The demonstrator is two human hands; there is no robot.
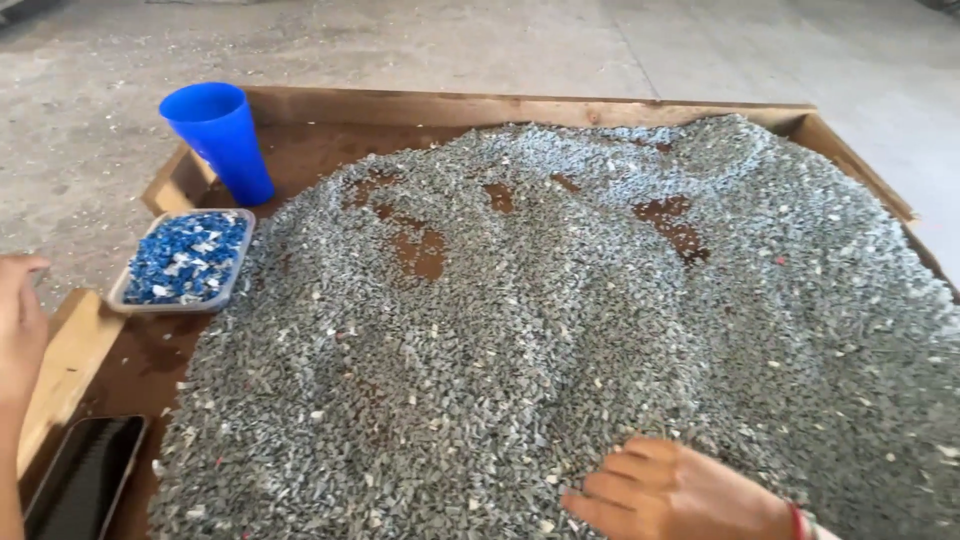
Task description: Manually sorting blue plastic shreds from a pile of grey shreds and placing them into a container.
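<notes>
My right hand lies at about five o'clock on the heap of grey flakes. Its grip is spread and flat: the fingers rest on the flakes and pinch nothing. My left hand is at nine o'clock, by the wooden rim of the worktop. It touches no flake, and I cannot tell if its grip is loose or pressed together, because the picture's edge cuts it.

I judge the sorting to be only at an early stage. The small clear tray at ten o'clock holds a modest layer of blue flakes with some white ones, while the grey heap covers nearly the whole worktop. A few brown bare patches show near twelve o'clock, where the layer is thin.

The flakes are small, sharp-edged and light grey, with pale and some reddish bits among them. A blue cup stands at eleven o'clock, and a dark phone lies at seven o'clock.
</notes>
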